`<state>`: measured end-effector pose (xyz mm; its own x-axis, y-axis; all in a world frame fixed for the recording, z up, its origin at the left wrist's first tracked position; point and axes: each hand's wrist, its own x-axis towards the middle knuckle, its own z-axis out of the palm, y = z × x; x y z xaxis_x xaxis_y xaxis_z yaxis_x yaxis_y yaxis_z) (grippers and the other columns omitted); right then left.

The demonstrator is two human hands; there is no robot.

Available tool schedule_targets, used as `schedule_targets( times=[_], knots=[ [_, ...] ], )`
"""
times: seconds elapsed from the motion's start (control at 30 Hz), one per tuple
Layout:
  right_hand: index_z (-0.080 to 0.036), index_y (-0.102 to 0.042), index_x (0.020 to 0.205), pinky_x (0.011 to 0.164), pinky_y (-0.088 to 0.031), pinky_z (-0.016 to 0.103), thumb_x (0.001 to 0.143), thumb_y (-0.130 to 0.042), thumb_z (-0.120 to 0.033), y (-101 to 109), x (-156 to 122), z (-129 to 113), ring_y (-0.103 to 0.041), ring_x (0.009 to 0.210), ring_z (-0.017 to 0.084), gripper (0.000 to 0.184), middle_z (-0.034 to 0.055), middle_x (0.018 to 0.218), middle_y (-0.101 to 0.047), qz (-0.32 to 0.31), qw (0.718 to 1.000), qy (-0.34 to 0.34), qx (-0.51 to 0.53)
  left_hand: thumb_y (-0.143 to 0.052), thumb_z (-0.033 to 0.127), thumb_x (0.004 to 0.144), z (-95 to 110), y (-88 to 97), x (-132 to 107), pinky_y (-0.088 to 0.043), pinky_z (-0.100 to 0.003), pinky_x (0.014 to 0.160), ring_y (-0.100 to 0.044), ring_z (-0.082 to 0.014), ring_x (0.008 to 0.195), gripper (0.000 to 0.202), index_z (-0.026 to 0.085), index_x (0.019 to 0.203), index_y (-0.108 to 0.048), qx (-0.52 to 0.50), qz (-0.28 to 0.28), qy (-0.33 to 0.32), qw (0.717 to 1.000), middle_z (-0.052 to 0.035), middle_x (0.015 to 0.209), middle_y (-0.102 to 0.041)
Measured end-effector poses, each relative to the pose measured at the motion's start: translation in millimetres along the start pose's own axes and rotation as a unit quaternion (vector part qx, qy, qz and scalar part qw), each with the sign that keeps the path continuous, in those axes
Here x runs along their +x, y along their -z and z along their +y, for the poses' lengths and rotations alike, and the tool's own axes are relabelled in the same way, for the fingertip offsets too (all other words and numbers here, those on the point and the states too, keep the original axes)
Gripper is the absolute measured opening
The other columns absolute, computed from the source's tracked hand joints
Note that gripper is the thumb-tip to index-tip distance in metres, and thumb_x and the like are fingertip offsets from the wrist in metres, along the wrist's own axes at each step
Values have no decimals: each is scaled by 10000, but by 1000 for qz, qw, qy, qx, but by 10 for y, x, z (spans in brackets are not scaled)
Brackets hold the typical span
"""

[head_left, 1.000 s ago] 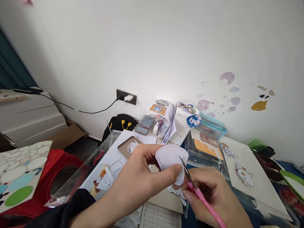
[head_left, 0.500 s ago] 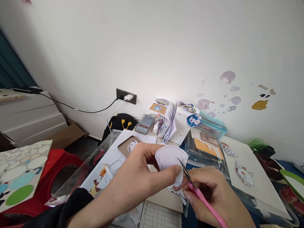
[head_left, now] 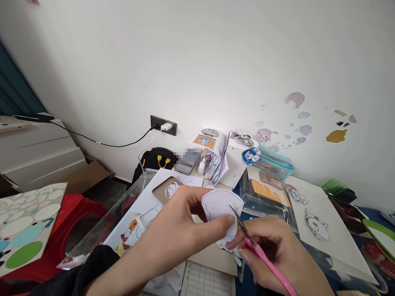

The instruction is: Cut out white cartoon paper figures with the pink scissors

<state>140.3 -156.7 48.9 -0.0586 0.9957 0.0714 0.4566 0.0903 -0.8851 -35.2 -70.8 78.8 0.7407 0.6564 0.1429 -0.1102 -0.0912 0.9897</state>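
My left hand [head_left: 182, 232] pinches a white paper cutout [head_left: 220, 205] between thumb and fingers, holding it up over the desk. My right hand [head_left: 277, 253] grips small scissors with pink handles [head_left: 259, 257]. Their metal blades reach up to the cutout's right edge, just above my left thumb. The two hands are close together in the lower middle of the view. A black sleeve covers my left forearm at the bottom left.
Sticker sheets and printed paper [head_left: 148, 205] lie under my hands. A clear box with orange stickers [head_left: 267, 191] sits to the right, a white sheet with cutouts [head_left: 321, 224] beyond it. A red stool [head_left: 74, 222] and a dotted sheet [head_left: 24, 228] are at left. A phone [head_left: 185, 164] leans at the back.
The scissor blades have crept slightly up and left along the cutout's edge. Both hands otherwise stay where they were.
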Motion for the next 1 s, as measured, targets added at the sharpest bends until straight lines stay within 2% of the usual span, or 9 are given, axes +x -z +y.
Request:
schedule_targets(
  times=[0.17,0.37,0.5,0.63,0.77,0.9,1.0],
  knots=[
    [-189,-698,748,436,-379,214,677,-582,-116,19,-7,24,-507,498,112,154,-16,609,-550,19,1000,-1,17,-532,265,876,10,3,-14,-349,-192,573,-441,-103,620,242,156,669,-596,45,34,5,998,38,628,-549],
    [-182,-673,776,523,-436,246,661,-643,-166,11,-8,17,-522,564,136,120,3,668,-578,23,997,-24,66,-537,383,861,30,-4,-10,-378,-240,604,-477,-152,676,275,155,731,-622,83,59,37,994,-3,682,-561],
    [-177,-654,809,559,-455,270,638,-665,-181,4,-2,54,-532,606,159,171,2,669,-560,7,991,-26,131,-515,405,862,31,-25,-15,-395,-260,615,-517,-172,673,342,154,664,-639,91,44,30,994,-21,652,-594],
    [-170,-650,829,575,-459,264,624,-667,-162,-5,30,83,-530,610,148,206,-14,668,-536,-15,983,-11,183,-549,401,834,34,-50,-32,-405,-253,600,-525,-180,684,318,159,657,-655,94,80,40,992,-28,657,-603],
    [-180,-655,843,590,-474,282,646,-683,-193,-26,29,69,-548,628,168,199,7,698,-573,8,989,-24,147,-543,393,846,30,-61,-40,-398,-236,590,-512,-167,689,308,159,677,-649,93,81,48,991,-21,672,-593],
    [-199,-657,839,631,-498,305,664,-683,-209,-35,1,39,-582,670,194,177,31,764,-630,16,994,-18,106,-510,371,882,33,-69,-52,-387,-219,593,-518,-140,654,307,170,690,-641,112,60,10,992,8,652,-597],
    [-203,-649,840,657,-502,310,664,-660,-169,-35,-20,29,-597,707,202,180,35,800,-642,12,995,-17,99,-508,344,886,47,-79,-72,-385,-219,621,-531,-138,669,288,183,691,-647,157,72,1,985,21,660,-603]
  ],
)
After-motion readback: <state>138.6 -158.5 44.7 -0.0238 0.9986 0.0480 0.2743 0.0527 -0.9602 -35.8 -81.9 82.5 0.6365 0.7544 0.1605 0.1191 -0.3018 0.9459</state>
